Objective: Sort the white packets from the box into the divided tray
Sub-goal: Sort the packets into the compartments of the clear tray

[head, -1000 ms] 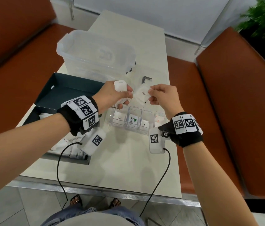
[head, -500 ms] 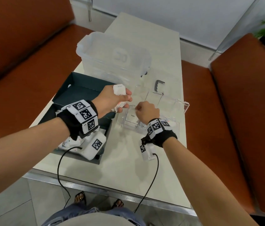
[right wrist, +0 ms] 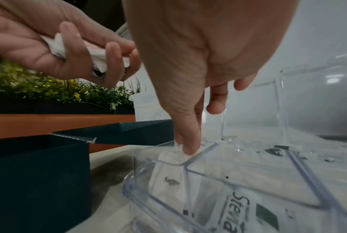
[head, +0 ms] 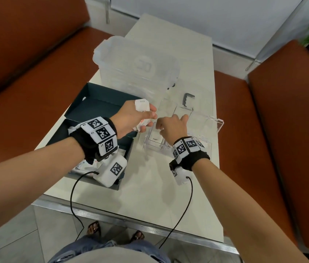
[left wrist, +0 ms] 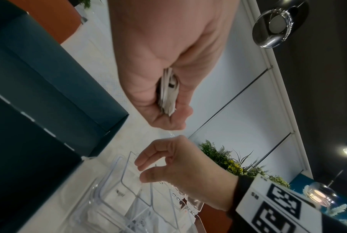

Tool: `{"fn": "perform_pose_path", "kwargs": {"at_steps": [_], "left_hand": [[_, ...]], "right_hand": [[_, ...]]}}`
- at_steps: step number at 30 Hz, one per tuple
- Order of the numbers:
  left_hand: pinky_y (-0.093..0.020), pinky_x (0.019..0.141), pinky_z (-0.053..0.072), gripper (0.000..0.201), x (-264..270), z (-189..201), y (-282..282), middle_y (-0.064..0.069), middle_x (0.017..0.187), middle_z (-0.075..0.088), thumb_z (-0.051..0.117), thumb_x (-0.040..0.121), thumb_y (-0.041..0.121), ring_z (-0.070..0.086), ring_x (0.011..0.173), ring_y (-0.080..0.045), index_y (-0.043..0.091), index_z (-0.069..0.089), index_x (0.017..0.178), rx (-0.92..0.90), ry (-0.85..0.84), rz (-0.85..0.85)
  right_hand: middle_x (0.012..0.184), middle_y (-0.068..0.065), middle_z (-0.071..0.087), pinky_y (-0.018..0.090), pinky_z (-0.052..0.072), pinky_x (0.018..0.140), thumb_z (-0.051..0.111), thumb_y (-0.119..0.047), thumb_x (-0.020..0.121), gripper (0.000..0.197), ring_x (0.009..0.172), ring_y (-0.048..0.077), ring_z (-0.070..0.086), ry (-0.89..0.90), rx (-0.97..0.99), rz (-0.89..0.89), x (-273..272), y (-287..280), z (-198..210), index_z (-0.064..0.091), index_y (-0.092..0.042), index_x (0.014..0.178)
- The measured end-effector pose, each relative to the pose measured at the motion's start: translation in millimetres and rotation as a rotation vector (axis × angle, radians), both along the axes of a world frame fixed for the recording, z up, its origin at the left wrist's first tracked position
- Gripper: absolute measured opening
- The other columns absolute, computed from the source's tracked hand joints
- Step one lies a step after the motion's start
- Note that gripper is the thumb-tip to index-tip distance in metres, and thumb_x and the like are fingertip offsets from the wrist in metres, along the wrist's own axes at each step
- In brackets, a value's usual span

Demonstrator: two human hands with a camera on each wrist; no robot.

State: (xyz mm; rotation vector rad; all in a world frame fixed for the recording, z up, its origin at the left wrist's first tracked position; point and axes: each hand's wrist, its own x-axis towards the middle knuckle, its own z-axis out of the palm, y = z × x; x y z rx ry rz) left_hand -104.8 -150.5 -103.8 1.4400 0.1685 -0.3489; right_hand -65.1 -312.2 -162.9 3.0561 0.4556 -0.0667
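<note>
Left hand (head: 130,118) grip clamped on packets (right wrist: 96,55); right hand (head: 170,126) fingers apart over tray (head: 216,126) (lidded tub (head: 136,67) behind).

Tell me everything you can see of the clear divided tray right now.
The divided tray is transparent hard plastic, split by thin walls into several open-topped compartments, standing on the pale table right of the dark box. Its leftmost compartment holds a white packet printed "Sugar" leaning against the wall; the next holds a "Stevia" packet. The right hand reaches into the left compartment, a fingertip on that sugar packet's top edge. A clear hinged lid appears to stand open behind.
</note>
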Motion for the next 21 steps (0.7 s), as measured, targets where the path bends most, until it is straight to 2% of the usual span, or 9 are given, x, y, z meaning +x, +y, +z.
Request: {"fn": "perform_pose_path", "kwargs": {"at_steps": [4,7,14,18,21], "left_hand": [[-0.023,0.047,0.045,0.013,0.3,1.4,-2.3,-0.015,0.096,0.065,0.064,0.090,0.004,0.062,0.071,-0.020,0.006,0.064,0.103,-0.001,0.013,0.001],[-0.023,0.048,0.046,0.012,1.0,2.0,-2.5,-0.014,0.095,0.067,0.064,0.091,0.004,0.064,0.069,-0.019,0.007,0.065,0.102,0.006,0.016,0.006],[-0.023,0.046,0.045,0.013,3.0,-1.1,2.0,-0.013,0.095,0.067,0.064,0.091,0.005,0.064,0.070,-0.019,0.007,0.065,0.103,-0.005,0.026,0.022],[-0.023,0.046,0.046,0.013,2.7,-3.8,5.0,-0.014,0.095,0.067,0.065,0.090,0.004,0.065,0.070,-0.020,0.007,0.065,0.103,-0.019,0.039,0.029],[-0.023,0.046,0.046,0.011,2.4,-5.2,6.9,-0.014,0.096,0.067,0.066,0.089,0.004,0.065,0.071,-0.021,0.009,0.066,0.100,-0.023,0.050,0.034]], "right_hand": [[0.093,-0.005,0.068,0.045,0.022,0.097,0.063,-0.019,0.087,0.018,0.106,0.021,0.050,0.011,-0.168,0.030,-0.5,6.6,-1.4,0.069,-0.032,0.097],[0.092,-0.004,0.068,0.045,0.022,0.100,0.062,-0.027,0.088,0.013,0.108,0.022,0.049,0.035,-0.221,0.029,0.9,9.1,-5.6,0.071,-0.032,0.097],[0.092,-0.003,0.068,0.046,0.022,0.101,0.064,-0.026,0.086,0.011,0.108,0.022,0.048,0.024,-0.262,0.020,-1.2,16.0,-8.2,0.070,-0.030,0.094],[0.099,-0.003,0.067,0.048,0.019,0.104,0.061,-0.027,0.089,0.014,0.112,0.022,0.048,0.096,-0.246,-0.009,-0.9,16.3,-6.2,0.067,-0.030,0.101],[0.101,-0.005,0.066,0.048,0.018,0.104,0.065,-0.028,0.084,0.017,0.113,0.021,0.046,0.176,-0.244,-0.023,2.1,13.3,0.0,0.066,-0.031,0.101]]}}
